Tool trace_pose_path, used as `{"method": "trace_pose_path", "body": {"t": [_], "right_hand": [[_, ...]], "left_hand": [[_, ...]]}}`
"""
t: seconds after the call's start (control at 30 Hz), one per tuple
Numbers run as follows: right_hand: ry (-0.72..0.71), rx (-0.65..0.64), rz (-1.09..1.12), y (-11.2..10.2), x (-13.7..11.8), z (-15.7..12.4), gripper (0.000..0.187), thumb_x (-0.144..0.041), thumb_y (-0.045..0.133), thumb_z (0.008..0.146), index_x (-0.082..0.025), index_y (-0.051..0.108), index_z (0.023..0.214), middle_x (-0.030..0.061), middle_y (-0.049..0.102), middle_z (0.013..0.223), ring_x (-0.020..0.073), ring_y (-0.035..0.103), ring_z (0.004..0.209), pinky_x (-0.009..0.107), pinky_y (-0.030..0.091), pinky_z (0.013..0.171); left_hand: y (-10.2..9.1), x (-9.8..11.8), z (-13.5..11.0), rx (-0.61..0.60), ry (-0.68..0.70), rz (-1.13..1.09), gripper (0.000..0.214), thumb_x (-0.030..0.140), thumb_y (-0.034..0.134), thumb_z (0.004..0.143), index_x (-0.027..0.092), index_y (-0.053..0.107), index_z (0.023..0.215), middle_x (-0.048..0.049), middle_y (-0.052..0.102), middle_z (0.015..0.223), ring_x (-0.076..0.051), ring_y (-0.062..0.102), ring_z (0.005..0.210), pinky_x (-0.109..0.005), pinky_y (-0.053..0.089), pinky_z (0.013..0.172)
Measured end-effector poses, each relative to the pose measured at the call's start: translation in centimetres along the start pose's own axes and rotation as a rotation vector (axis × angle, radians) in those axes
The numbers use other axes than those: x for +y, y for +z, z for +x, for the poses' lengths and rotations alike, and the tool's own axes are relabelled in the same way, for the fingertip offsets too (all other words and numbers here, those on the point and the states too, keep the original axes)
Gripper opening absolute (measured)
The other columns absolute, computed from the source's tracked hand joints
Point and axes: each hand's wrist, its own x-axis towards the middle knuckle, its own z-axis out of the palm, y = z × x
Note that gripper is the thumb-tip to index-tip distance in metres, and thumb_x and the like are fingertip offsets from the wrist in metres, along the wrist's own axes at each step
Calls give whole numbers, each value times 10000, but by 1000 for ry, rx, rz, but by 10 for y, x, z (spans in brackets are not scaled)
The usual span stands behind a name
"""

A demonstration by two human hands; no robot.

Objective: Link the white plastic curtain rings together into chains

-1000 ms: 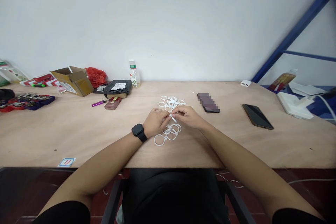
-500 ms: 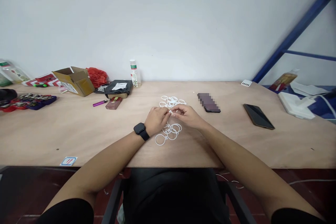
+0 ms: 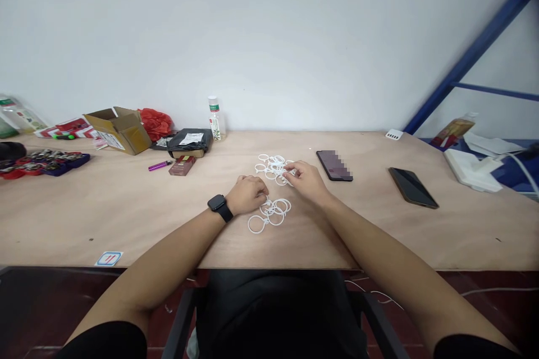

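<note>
White plastic rings, each with a small tab, lie in two groups on the table in the head view. My left hand (image 3: 249, 193), with a black watch at its wrist, is closed, fingers curled down at the upper left of the near rings (image 3: 275, 213). A ring there is partly covered by its fingertips. My right hand (image 3: 309, 180) reaches to the right side of the far pile of rings (image 3: 275, 164). Its thumb and forefinger pinch a white ring there, and its other fingers are bent.
Two phones, one dark (image 3: 330, 164) and one brown-edged (image 3: 413, 187), lie to the right. At the left are a dark red box (image 3: 182, 165), a purple lighter (image 3: 158, 166), a black package (image 3: 191, 140), an open carton (image 3: 120, 130) and a bottle (image 3: 214, 118).
My hands were together over a small white piece between the two groups. Now they are apart: the left has moved down and left to the near rings, the right up to the far pile.
</note>
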Motion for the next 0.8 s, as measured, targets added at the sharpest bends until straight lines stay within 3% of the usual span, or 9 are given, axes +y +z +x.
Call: {"method": "trace_pose_path", "body": {"t": [0.23,0.47,0.7,0.8], "right_hand": [[-56,-131,95,2,-14,-7,163,-281,614,836,-212,732,924,38,725,899,146,602,708,270,453,671],[-128,-267,204,2,-18,-10,223,-316,605,844,-204,738,982,34,718,837,136,594,687,245,436,625],[-92,-251,300,6,-18,-13,243,-335,617,825,-182,736,971,37,704,772,135,582,642,245,446,592],[-95,-233,295,6,-20,-13,200,-318,602,836,-188,737,909,36,711,794,140,597,671,246,449,610]], "left_hand": [[-2,2,1,52,-34,-23,164,220,466,869,203,628,848,-27,702,886,-209,620,883,-394,381,865],[-3,2,2,214,-88,-93,158,263,447,939,203,593,931,-9,707,858,-185,643,815,-382,406,878],[0,1,3,290,-111,-132,162,263,459,938,200,608,949,-17,712,848,-175,646,774,-345,447,827],[0,2,2,303,-83,-148,175,284,475,934,209,630,963,-24,721,914,-190,654,870,-365,448,860]]}}
